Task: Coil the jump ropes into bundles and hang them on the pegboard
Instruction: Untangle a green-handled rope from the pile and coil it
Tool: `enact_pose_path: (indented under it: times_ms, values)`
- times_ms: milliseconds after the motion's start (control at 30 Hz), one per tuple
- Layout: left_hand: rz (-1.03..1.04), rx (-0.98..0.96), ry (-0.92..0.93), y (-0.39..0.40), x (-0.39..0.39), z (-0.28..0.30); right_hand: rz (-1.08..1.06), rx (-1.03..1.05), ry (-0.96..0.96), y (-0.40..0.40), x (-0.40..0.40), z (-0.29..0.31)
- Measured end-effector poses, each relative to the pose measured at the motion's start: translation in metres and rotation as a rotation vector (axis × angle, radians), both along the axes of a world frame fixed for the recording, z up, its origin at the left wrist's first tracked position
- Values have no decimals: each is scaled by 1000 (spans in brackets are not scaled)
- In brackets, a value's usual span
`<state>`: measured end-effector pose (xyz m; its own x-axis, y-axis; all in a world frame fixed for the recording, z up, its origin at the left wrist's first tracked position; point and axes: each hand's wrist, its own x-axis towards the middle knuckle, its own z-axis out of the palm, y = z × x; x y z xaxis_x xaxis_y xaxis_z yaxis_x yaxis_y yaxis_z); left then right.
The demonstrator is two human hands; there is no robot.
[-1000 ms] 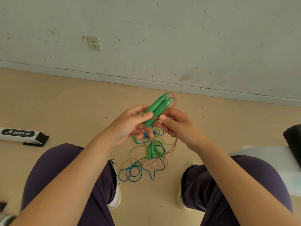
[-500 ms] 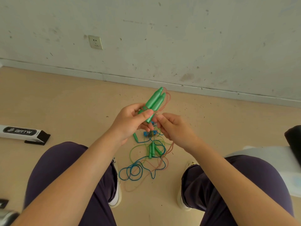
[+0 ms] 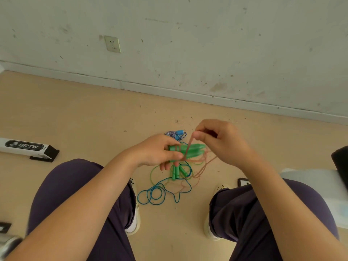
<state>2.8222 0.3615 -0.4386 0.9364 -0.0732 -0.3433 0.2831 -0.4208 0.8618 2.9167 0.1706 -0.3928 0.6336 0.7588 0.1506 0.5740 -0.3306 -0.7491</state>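
While winding the pink cord (image 3: 188, 146) around the pair of green handles (image 3: 190, 150), holding them level above the floor (image 3: 94, 117), between the two knees. Gripping the handles with the left hand (image 3: 156, 152), fingers curled round one end and thumb pressing the cord where it is crossing them. Pinching the cord with the right hand (image 3: 222, 142) between thumb and forefinger, lifting it up just above the handles.

Risking a loose wrap, probably: letting the pinched cord go slack could be letting the turns slide off the smooth handles. Hanging down from the handles toward the pile on the floor, the pink tail (image 3: 202, 169) is lying among the blue cord (image 3: 152, 194) and the other green handles (image 3: 176, 173); pulling more length could be dragging those up and making a knot. Possibly also losing the thumb hold while the right hand is passing around.

Compared with one second ago: lying nearly flat now instead of pointing up and away, the handles; lifted higher and apart from the left hand, the right hand; showing now beyond the left hand, a striped blue-and-white rope (image 3: 176, 134) on the floor.
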Motion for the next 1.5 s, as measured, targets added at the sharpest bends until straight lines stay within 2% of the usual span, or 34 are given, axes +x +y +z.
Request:
enact_pose_path:
  times_ms: [133,300,533,767,933,1133,1300,1400,1500]
  values:
    - [-230,-234,58,-7,-3,6,-47,53,23,-2,5,-7]
    - [-279,-255,71,-7,-3,3,-60,-32,68,11,0,-28]
    - [-114,-228,-21,-8,-2,0,-146,-23,56,14,3,-31]
    - [-124,-141,-82,-8,-4,3,-74,29,218,12,0,-24]
    - [18,-206,-128,-2,-2,5,0,9,492,3,7,-21]
    - [134,-262,-151,-4,0,2,48,67,617,0,11,-22]
    - [233,-447,-196,-3,1,4,144,199,821,2,11,-24]
    - [276,-534,-225,-5,1,6,181,199,883,5,6,-27]
    - [361,-527,-262,-9,3,6,216,220,919,9,2,-29]
